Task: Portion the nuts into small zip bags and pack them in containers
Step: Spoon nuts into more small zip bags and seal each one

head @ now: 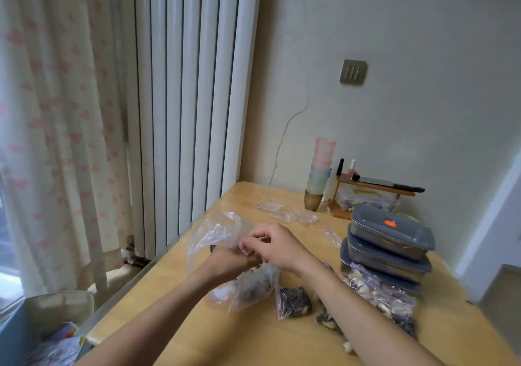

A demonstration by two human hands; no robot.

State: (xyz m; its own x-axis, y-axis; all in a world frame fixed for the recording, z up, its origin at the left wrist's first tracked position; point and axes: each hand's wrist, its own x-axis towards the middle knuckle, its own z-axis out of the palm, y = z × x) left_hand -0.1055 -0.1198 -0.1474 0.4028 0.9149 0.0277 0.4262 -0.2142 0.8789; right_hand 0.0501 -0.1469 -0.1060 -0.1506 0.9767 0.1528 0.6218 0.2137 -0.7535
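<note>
While both hands [253, 250] pinch crinkled clear plastic bag [248, 284] (nuts inside).

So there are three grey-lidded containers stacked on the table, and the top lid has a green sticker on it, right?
Not quite. The head view shows three stacked containers on the table, but the sticker on the top lid is orange, not green.
</note>
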